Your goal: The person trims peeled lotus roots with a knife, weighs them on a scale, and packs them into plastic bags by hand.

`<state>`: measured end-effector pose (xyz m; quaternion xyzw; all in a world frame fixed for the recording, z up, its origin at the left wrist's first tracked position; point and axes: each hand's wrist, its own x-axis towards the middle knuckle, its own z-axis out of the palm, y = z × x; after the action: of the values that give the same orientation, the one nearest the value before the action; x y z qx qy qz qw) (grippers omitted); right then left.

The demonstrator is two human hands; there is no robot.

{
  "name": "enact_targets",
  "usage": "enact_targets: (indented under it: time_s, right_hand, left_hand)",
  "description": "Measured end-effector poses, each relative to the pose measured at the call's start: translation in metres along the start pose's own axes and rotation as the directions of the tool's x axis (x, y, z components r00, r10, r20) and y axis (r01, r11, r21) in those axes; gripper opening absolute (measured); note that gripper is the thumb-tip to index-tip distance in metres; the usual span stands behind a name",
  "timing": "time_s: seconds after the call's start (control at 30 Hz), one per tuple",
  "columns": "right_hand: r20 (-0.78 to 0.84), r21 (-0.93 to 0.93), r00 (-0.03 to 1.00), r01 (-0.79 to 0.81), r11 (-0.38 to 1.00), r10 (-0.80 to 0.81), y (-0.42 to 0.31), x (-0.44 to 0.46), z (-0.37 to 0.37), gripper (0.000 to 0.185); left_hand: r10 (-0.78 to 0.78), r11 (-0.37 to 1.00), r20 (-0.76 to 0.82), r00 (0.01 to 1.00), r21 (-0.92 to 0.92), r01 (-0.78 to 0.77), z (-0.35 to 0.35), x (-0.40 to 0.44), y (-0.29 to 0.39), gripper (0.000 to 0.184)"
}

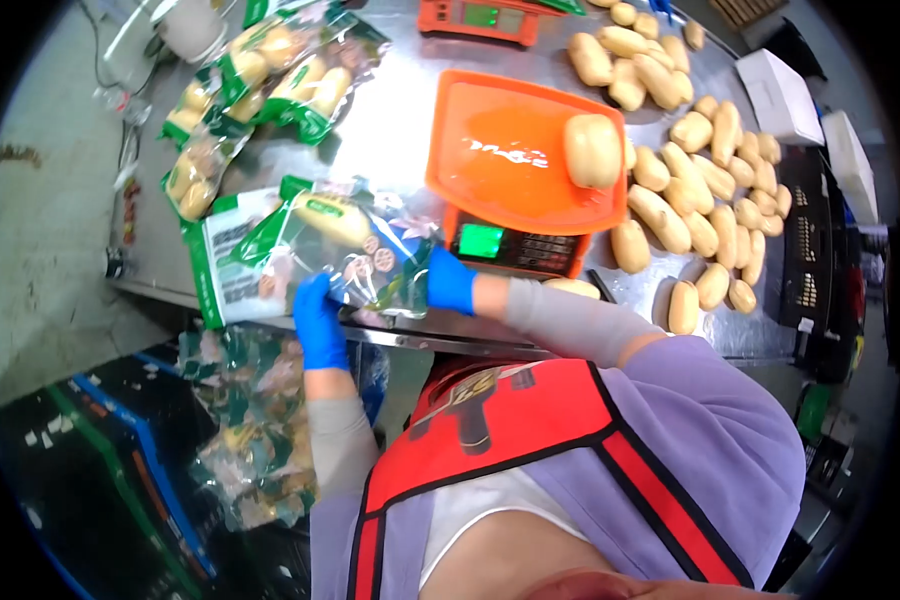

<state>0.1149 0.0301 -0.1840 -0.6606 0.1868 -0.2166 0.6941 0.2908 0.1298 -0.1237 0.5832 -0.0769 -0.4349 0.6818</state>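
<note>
A clear plastic bag (380, 265) with green ends and printed lotus slices lies at the table's front edge. Inside it, toward the far side, is a pale lotus root piece (332, 218). My left hand (320, 322), in a blue glove, is closed on the bag's near edge. At the bag's right end, my right hand (452, 281), also blue-gloved, grips the plastic; some of its fingers are hidden. Beneath the bag's left part is a flat green-and-white packet (238, 262). Just right of my right hand stands a scale (515, 247) with a lit green display.
The scale's orange tray (490, 190) carries one lotus root piece (592, 150). Many loose lotus roots (685, 185) cover the table's right side. Filled bags (290, 85) lie at the back left. A second orange scale (490, 20) stands behind. Empty-looking bags (255, 400) hang below the front edge.
</note>
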Motion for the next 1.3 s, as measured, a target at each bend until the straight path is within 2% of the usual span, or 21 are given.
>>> enact_targets:
  time_s: [0.03,0.07,0.1,0.17,0.23,0.3,0.47,0.53,0.6,0.63,0.7,0.73,0.8,0.83,0.87,0.9,1.03,1.13,1.2,1.23,1.3]
  right_hand:
    - [-0.072,-0.585,0.997,-0.021,0.811,-0.027,-0.023,-0.016,-0.003,0.032]
    - [0.048,-0.767,0.992,-0.039,0.641,0.118,-0.051,-0.039,-0.015,0.035]
    - [-0.044,-0.718,0.925,0.233,0.656,-0.377,-0.046,-0.062,-0.020,0.034]
    - [-0.182,-0.642,0.935,0.122,0.757,-0.305,-0.103,-0.091,-0.054,0.031]
    - [-0.624,-0.539,0.682,-0.021,0.842,-0.382,-0.111,-0.109,-0.094,0.035]
    - [-0.647,-0.735,0.483,-0.191,0.650,-0.590,-0.138,-0.109,-0.141,0.051]
    - [-0.433,-0.900,0.753,-0.334,0.280,-0.494,-0.134,-0.094,-0.170,0.074]
    - [-0.437,-0.899,0.751,-0.339,0.279,-0.495,-0.125,-0.094,-0.187,0.072]
    - [-0.634,-0.664,0.603,-0.104,0.740,-0.484,-0.129,-0.093,-0.190,0.065]
    - [-0.715,-0.413,0.623,-0.010,0.910,-0.318,-0.133,-0.100,-0.185,0.059]
    - [-0.679,-0.173,0.711,0.088,0.981,-0.183,-0.152,-0.112,-0.173,0.057]
    - [-0.601,0.088,0.796,0.148,0.985,-0.066,-0.157,-0.116,-0.166,0.056]
    - [-0.461,0.627,0.872,0.189,0.756,0.165,-0.153,-0.123,-0.146,0.064]
    - [-0.420,0.720,0.887,0.195,0.666,0.194,-0.153,-0.124,-0.135,0.063]
    - [-0.375,0.801,0.901,0.198,0.565,0.217,-0.154,-0.122,-0.127,0.062]
    - [-0.340,0.778,0.906,0.121,0.617,0.252,-0.146,-0.123,-0.124,0.052]
    - [-0.345,0.693,0.872,-0.012,0.721,0.346,-0.116,-0.117,-0.110,0.041]
    - [-0.151,0.849,0.963,0.010,0.529,0.224,-0.129,-0.111,-0.094,0.039]
    - [-0.544,0.673,0.769,0.160,0.722,0.336,-0.125,-0.103,-0.084,0.037]
    - [-0.673,0.389,0.726,0.181,0.903,0.144,-0.111,-0.103,-0.086,0.028]
    - [-0.594,0.166,0.803,0.052,0.985,0.058,-0.128,-0.112,-0.093,0.025]
  left_hand:
    - [-0.011,1.000,0.024,1.000,0.008,0.010,-0.004,0.000,0.000,0.015]
    - [-0.006,1.000,-0.011,1.000,0.000,0.006,-0.006,0.003,-0.004,0.014]
    - [0.012,1.000,-0.005,1.000,0.025,-0.012,-0.007,0.004,-0.004,0.012]
    - [0.026,0.998,0.006,1.000,0.055,-0.026,-0.011,0.005,-0.005,0.011]
    - [0.029,0.998,-0.011,1.000,0.050,-0.028,-0.018,0.010,-0.009,0.011]
    - [0.033,0.998,-0.040,0.999,0.045,-0.031,-0.020,0.014,-0.012,0.013]
    - [0.102,0.992,-0.143,0.985,0.088,-0.090,-0.004,0.010,-0.003,0.024]
    - [0.108,0.988,-0.156,0.982,0.127,-0.089,-0.001,0.007,0.001,0.025]
    - [0.161,0.982,-0.245,0.956,0.134,-0.131,0.005,0.002,0.008,0.026]
    - [0.182,0.983,-0.256,0.949,0.082,-0.166,0.009,-0.003,0.012,0.031]
    - [0.339,0.935,-0.307,0.889,0.217,-0.282,0.011,-0.009,0.015,0.035]
    - [0.489,0.857,-0.331,0.807,0.355,-0.374,0.013,-0.012,0.017,0.041]
    - [0.774,0.537,-0.061,0.631,0.592,-0.601,0.040,-0.038,0.031,0.051]
    - [0.749,0.500,0.045,0.661,0.616,-0.609,0.060,-0.055,0.040,0.053]
    - [0.634,0.672,0.078,0.770,0.436,-0.598,0.077,-0.073,0.039,0.056]
    - [0.614,0.602,0.255,0.747,0.461,-0.652,0.092,-0.079,0.038,0.059]
    - [0.245,0.780,0.690,0.681,0.277,-0.561,0.145,-0.108,0.028,0.082]
    - [0.192,0.889,0.702,0.685,0.172,-0.425,0.161,-0.113,0.009,0.080]
    - [0.137,0.913,0.641,0.755,0.213,-0.347,0.159,-0.120,0.011,0.075]
    - [0.148,0.914,0.606,0.782,0.218,-0.342,0.155,-0.118,0.006,0.072]
    - [0.156,0.916,0.575,0.803,0.221,-0.336,0.149,-0.114,-0.001,0.069]
